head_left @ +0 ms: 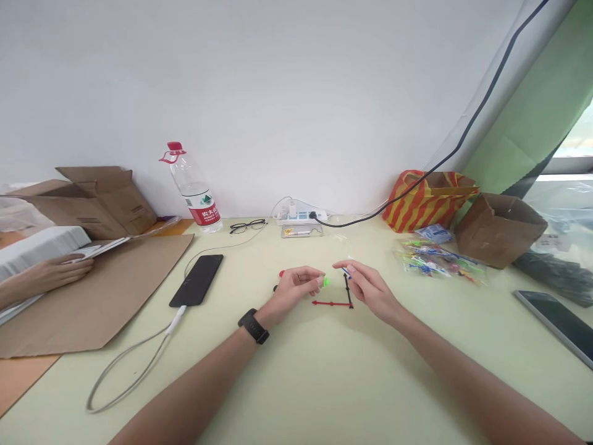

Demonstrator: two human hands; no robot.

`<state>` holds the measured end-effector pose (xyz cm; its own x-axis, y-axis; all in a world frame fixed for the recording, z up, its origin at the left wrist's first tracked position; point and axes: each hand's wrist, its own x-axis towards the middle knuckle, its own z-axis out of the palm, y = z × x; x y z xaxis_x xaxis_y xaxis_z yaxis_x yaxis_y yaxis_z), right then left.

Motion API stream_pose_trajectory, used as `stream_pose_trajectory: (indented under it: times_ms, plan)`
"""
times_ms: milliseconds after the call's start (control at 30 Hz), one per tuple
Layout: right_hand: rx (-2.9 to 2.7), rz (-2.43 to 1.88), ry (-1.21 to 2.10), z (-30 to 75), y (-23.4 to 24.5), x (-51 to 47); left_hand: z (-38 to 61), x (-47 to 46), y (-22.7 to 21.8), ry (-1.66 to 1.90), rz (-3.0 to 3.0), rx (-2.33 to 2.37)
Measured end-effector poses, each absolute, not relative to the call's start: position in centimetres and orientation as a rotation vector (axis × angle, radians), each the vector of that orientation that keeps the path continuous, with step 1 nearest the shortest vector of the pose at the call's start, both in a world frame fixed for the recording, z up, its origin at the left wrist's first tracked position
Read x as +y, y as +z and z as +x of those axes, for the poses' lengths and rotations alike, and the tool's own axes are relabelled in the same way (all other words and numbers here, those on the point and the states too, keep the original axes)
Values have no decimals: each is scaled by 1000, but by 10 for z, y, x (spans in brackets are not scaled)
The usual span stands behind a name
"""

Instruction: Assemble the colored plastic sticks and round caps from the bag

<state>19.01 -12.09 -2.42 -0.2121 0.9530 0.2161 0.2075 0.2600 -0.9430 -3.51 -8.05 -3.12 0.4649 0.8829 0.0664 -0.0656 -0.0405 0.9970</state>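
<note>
My left hand [299, 289], with a black watch on the wrist, pinches a small bright green piece [326, 282] between thumb and fingers. A thin blue stick [345, 271] is gripped in my right hand [370, 289], its index finger reaching out to the left. Between and just below the hands, a red stick [332, 303] with an arrow-like tip lies on the table. It meets a black stick [348, 289] at a corner, forming an L. Small red and black round pieces [281, 273] show partly behind my left hand.
A phone [197, 281] on a charging cable lies left, before a water bottle [197, 191]. Glasses [248, 226] and a power strip [302, 215] sit by the wall. Bagged colourful pieces [430, 258] lie right. Another person's hand [55, 279] rests over cardboard [102, 296] at far left.
</note>
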Motion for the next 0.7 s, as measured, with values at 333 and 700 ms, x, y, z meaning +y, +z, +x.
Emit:
stream_pose_trajectory:
  times_ms: [333, 700]
  plan:
    - [-1668, -1010, 950, 186, -35, -116, -34, -81, -30, 900, 1439, 789]
    - [-1720, -981, 949, 179, -37, -121, -36, -82, -32, 857, 1478, 765]
